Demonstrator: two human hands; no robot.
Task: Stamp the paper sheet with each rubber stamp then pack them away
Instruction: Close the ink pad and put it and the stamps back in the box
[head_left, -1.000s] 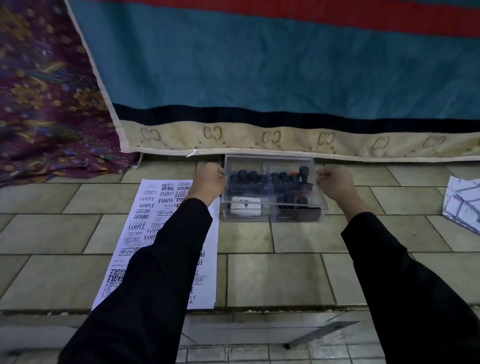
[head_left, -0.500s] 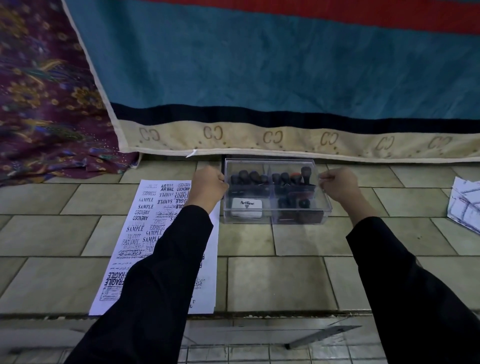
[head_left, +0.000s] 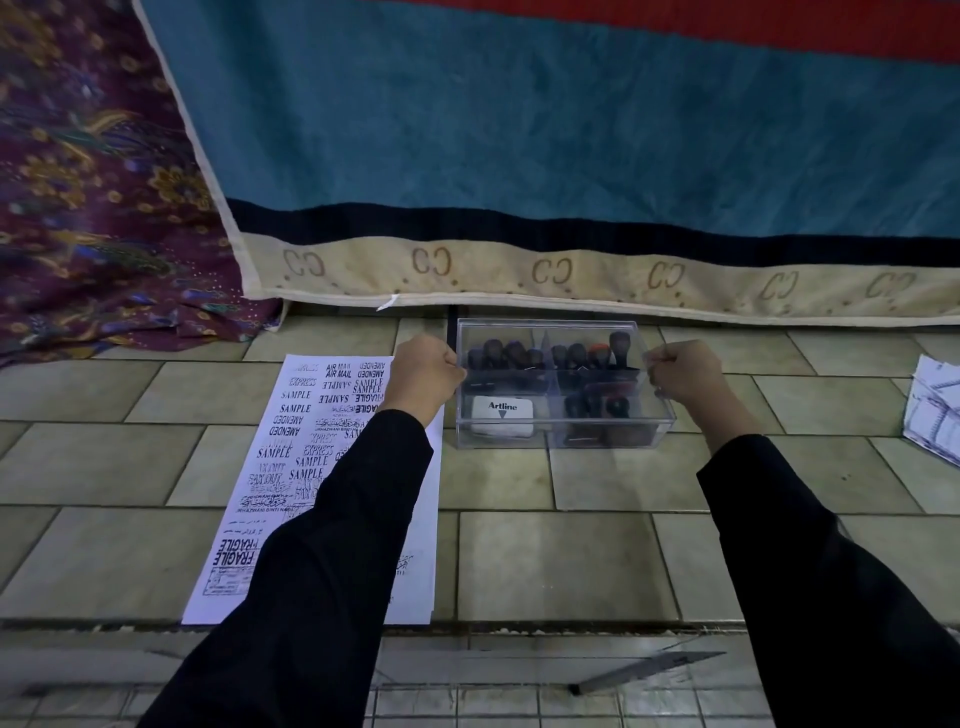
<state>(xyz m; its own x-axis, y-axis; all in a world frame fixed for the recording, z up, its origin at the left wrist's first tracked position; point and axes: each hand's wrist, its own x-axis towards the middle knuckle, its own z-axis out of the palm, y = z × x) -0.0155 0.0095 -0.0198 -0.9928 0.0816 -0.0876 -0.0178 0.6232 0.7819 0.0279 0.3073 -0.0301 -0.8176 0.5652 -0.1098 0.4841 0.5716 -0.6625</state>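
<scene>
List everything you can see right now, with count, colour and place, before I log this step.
clear plastic box: one, transparent, on the tiles below the blanket edge, between the hands
rubber stamps: several, dark handles, one with an orange-red top, inside the box; exact count unclear
Artline ink pad: one, white, front left compartment of the box
paper sheet: one, white with black stamp prints, on the tiles left of the box
blanket: one, teal with red, black and beige bands, behind the box
patterned cloth: one, purple floral, far left
papers: a few, white, right edge
tiled floor: beige
left hand: closed fist at the box's left side
right hand: closed fist at the box's right side
</scene>
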